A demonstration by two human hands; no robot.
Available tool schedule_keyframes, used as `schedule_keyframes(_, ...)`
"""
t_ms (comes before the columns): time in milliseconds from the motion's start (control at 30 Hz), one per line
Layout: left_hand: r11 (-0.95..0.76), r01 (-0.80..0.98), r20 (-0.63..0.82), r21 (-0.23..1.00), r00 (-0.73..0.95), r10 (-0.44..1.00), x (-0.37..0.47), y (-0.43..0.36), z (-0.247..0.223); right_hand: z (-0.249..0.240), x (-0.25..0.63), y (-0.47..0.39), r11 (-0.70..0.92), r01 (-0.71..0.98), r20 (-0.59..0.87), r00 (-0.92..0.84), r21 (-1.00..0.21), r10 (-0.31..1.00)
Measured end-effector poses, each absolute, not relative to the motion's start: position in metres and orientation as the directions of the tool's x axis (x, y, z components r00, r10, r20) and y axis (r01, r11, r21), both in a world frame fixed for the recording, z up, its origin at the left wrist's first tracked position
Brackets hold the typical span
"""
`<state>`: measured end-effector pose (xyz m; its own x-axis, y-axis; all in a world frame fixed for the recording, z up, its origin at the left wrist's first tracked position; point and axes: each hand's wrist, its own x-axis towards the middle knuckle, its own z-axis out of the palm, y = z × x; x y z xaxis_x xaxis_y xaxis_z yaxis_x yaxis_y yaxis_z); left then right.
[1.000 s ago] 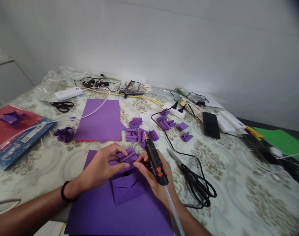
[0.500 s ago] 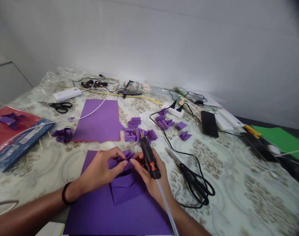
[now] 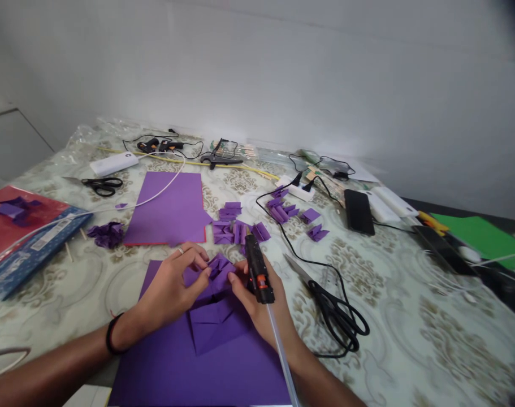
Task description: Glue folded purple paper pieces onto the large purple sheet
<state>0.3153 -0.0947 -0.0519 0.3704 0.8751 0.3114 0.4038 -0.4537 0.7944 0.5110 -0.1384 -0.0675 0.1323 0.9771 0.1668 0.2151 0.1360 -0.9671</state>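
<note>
A small folded purple paper piece (image 3: 221, 270) is between my two hands, above a large purple sheet (image 3: 151, 367). My left hand (image 3: 166, 291) pinches its left side between thumb and fingertips. With the thumb and fingers of my right hand (image 3: 268, 319), I touch its right side. That same hand grips a black hot glue gun (image 3: 256, 263), nozzle pointing away from me, a clear glue stick (image 3: 280, 345) sticking out of its back. Nearer to me, another folded purple paper shape (image 3: 210, 330) lies on the sheet. My fingers partly cover the piece.
Several folded purple pieces (image 3: 225, 233) lie beyond my hands. Scissors (image 3: 333, 311) and the gun's black cord are to the right. A purple sheet on red (image 3: 168, 206), crumpled purple paper (image 3: 107, 233) and a packet (image 3: 37, 254) lie left. Phones (image 3: 359, 212) and a power strip (image 3: 297, 189) sit farther right.
My left fingers have shifted slightly left and up, opening a gap between the two hands. More of the folded paper piece shows between them. The glue gun stays in my right hand.
</note>
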Motion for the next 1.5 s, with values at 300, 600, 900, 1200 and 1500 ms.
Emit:
schedule_keyframes(300, -0.467, 0.446, 0.334, 0.764, 0.345, 0.877, 0.313, -0.094, -0.052, -0.078, 0.514, -0.136, 0.089, 0.271, 0.136, 0.157, -0.958, 0.978)
schedule_keyframes(600, -0.469, 0.477, 0.314, 0.744, 0.370, 0.874, 0.313, -0.096, -0.048, -0.081, 0.518, -0.136, 0.079, 0.327, 0.152, 0.203, -0.942, 0.967)
schedule_keyframes(900, -0.401, 0.434, 0.212, 0.807, 0.421, 0.882, 0.312, -0.094, -0.049, -0.071, 0.518, -0.137, 0.150, 0.317, 0.188, 0.093, -0.936, 0.978)
schedule_keyframes(1200, -0.248, 0.250, 0.111, 0.936, 0.458, 0.882, 0.310, -0.091, -0.056, -0.073, 0.519, -0.139, 0.145, 0.263, 0.172, 0.082, -0.954, 0.982)
schedule_keyframes(1500, -0.014, 0.028, 0.001, 1.000, 0.404, 0.915, 0.313, -0.093, -0.053, -0.070, 0.517, -0.133, 0.069, 0.040, 0.073, 0.116, -0.997, 0.991)
